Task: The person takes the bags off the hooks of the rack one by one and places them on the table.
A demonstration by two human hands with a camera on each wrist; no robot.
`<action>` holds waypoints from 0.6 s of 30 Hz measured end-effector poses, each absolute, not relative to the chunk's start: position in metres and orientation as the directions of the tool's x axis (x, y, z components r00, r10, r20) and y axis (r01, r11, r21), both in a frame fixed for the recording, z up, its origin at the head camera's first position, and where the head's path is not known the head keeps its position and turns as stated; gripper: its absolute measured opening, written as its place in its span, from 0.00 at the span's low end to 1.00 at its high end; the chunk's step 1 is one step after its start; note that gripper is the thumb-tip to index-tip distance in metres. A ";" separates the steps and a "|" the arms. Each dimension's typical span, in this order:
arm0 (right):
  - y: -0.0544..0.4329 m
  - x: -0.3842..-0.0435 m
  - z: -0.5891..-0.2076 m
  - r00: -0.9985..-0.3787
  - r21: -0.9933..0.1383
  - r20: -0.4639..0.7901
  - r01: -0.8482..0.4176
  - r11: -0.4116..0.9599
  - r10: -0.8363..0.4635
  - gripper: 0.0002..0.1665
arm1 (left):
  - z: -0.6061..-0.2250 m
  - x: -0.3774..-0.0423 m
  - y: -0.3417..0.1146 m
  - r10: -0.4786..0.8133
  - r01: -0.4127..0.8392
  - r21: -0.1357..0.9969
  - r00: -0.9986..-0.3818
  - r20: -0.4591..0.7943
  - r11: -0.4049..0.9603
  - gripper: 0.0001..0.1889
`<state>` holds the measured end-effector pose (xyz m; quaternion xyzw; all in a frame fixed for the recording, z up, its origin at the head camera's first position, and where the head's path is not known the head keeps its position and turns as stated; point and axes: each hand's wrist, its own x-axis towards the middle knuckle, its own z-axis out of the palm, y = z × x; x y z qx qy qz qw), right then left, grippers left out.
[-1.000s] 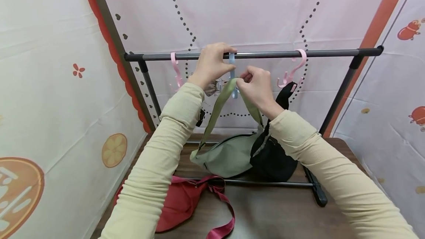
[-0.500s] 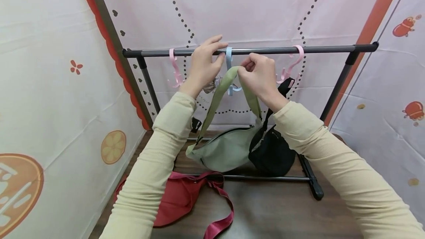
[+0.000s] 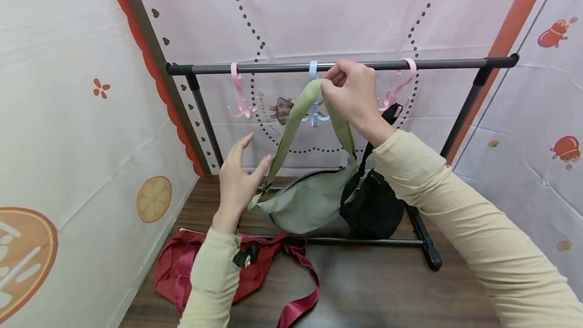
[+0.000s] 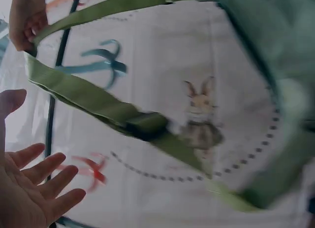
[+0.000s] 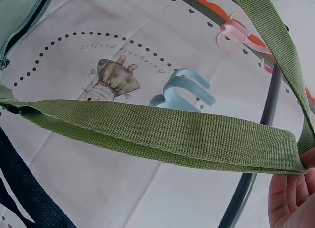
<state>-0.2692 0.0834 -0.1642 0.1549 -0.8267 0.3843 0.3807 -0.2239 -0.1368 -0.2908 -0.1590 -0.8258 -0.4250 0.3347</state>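
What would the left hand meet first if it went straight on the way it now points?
Probably the leftmost pink hook on the rail: the left hand points up roughly toward it, though depth is unclear.

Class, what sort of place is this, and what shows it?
Probably a small makeshift booth: printed sheets line three sides of a wood-grain table, and a black rack stands on it.

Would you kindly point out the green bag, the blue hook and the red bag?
Green bag [image 3: 306,205], head view, middle of its body.
Blue hook [image 3: 314,112], head view, its lower stem.
Red bag [image 3: 256,278], head view, its main body.
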 end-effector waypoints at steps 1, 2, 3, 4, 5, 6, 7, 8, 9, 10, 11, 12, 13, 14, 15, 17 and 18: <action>0.083 -0.269 -0.164 -0.662 -0.517 0.749 -0.550 0.656 0.035 0.09 | -0.303 -0.220 -0.140 -0.054 0.513 0.623 -0.745 0.665 0.590 0.31; 0.083 -0.269 -0.164 -0.662 -0.517 0.749 -0.550 0.656 0.035 0.09 | -0.314 -0.216 -0.143 -0.082 0.479 0.652 -0.766 0.637 0.588 0.32; 0.083 -0.269 -0.164 -0.664 -0.519 0.747 -0.550 0.654 0.035 0.09 | -0.324 -0.213 -0.145 -0.103 0.449 0.681 -0.788 0.607 0.578 0.34; 0.083 -0.268 -0.163 -0.667 -0.523 0.744 -0.549 0.652 0.036 0.09 | -0.334 -0.211 -0.148 -0.118 0.421 0.712 -0.811 0.573 0.562 0.36; 0.083 -0.268 -0.163 -0.670 -0.526 0.741 -0.548 0.650 0.035 0.09 | -0.343 -0.208 -0.150 -0.130 0.395 0.745 -0.834 0.536 0.537 0.37; 0.082 -0.268 -0.163 -0.672 -0.528 0.739 -0.549 0.648 0.033 0.09 | -0.352 -0.207 -0.152 -0.138 0.369 0.777 -0.857 0.497 0.510 0.38; 0.082 -0.268 -0.163 -0.676 -0.530 0.736 -0.548 0.648 0.031 0.08 | -0.361 -0.206 -0.154 -0.140 0.344 0.806 -0.878 0.458 0.481 0.39; 0.082 -0.268 -0.163 -0.680 -0.534 0.732 -0.547 0.645 0.029 0.08 | -0.370 -0.205 -0.156 -0.142 0.320 0.835 -0.897 0.419 0.447 0.40; 0.082 -0.268 -0.163 -0.685 -0.536 0.729 -0.547 0.643 0.024 0.08 | -0.378 -0.205 -0.158 -0.145 0.297 0.864 -0.913 0.382 0.406 0.40; 0.081 -0.267 -0.162 -0.688 -0.536 0.726 -0.547 0.643 0.021 0.07 | -0.387 -0.205 -0.160 -0.149 0.271 0.891 -0.927 0.344 0.365 0.40; 0.080 -0.266 -0.162 -0.691 -0.537 0.723 -0.546 0.643 0.017 0.07 | -0.395 -0.205 -0.161 -0.154 0.242 0.914 -0.940 0.304 0.326 0.40; 0.080 -0.266 -0.161 -0.694 -0.539 0.720 -0.545 0.642 0.014 0.07 | -0.404 -0.205 -0.162 -0.161 0.214 0.935 -0.950 0.266 0.284 0.40; 0.079 -0.265 -0.160 -0.698 -0.540 0.716 -0.542 0.643 0.013 0.07 | -0.412 -0.206 -0.162 -0.169 0.184 0.952 -0.959 0.229 0.246 0.41; 0.078 -0.265 -0.160 -0.700 -0.541 0.714 -0.541 0.644 0.011 0.07 | -0.419 -0.206 -0.162 -0.180 0.156 0.965 -0.964 0.195 0.210 0.41; 0.078 -0.264 -0.159 -0.702 -0.540 0.712 -0.540 0.645 0.009 0.07 | -0.427 -0.206 -0.161 -0.194 0.126 0.975 -0.968 0.161 0.184 0.41; 0.076 -0.262 -0.158 -0.702 -0.539 0.712 -0.544 0.643 0.003 0.07 | -0.440 -0.205 -0.158 -0.211 0.072 0.987 -0.972 0.102 0.144 0.42; 0.076 -0.262 -0.157 -0.701 -0.537 0.713 -0.547 0.642 -0.001 0.07 | -0.446 -0.204 -0.157 -0.217 0.053 0.991 -0.973 0.080 0.125 0.42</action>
